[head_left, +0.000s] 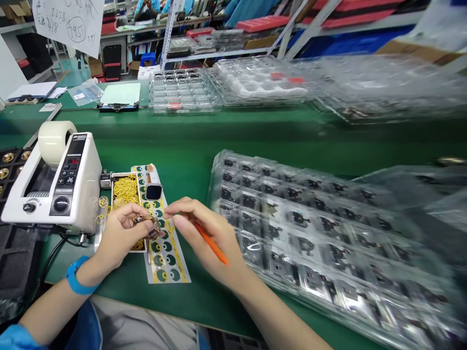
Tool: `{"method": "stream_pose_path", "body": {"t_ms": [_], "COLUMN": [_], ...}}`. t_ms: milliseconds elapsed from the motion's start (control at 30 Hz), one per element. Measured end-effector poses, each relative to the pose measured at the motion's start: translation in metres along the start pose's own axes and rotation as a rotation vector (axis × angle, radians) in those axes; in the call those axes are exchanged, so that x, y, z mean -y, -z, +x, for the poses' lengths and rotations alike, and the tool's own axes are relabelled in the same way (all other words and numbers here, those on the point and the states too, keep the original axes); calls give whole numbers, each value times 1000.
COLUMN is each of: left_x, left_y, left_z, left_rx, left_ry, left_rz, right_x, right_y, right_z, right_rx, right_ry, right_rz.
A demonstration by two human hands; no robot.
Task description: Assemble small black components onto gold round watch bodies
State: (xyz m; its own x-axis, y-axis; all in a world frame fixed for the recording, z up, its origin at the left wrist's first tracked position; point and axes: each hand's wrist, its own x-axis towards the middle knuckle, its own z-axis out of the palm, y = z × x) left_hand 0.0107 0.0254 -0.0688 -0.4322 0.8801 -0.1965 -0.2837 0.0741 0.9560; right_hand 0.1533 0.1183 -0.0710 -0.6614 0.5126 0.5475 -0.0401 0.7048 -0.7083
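My left hand [122, 232], with a blue band at the wrist, pinches a small round gold-coloured metal part [152, 224] between thumb and fingers. Close to its right side, my right hand [206, 238] is closed around a slim orange tool [211, 244]; the tip is too small to make out. Under both hands lies a sheet of green and yellow stickers [168, 262], some peeled away. A small item with a dark square face [153, 192] rests on the sheet's upper part. Behind my left hand is a narrow tray of yellow ring-shaped pieces [124, 189].
A white tape dispenser [82, 180] stands at left, beside a black tray of gold round parts [8, 157]. Clear plastic trays [292, 214] with dark small parts cover the right. More clear trays [182, 92] and a clipboard [120, 95] lie on the raised back ledge.
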Motion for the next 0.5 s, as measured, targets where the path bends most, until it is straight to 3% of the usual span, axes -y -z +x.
{"method": "stream_pose_path", "body": {"t_ms": [100,267,500], "left_x": [-3,-7,-8], "left_y": [0,-2,0], "left_z": [-2,-3,-2], "left_rx": [54,96,122], "left_ry": [53,36,52], "left_rz": [-35,21,15], "right_x": [-2,-4,-1], "right_y": [1,-3,2], "right_z": [3,2,2], "right_rx": [124,184,313], "right_ry": [38,158,18], "right_rz": [50,43,48]}}
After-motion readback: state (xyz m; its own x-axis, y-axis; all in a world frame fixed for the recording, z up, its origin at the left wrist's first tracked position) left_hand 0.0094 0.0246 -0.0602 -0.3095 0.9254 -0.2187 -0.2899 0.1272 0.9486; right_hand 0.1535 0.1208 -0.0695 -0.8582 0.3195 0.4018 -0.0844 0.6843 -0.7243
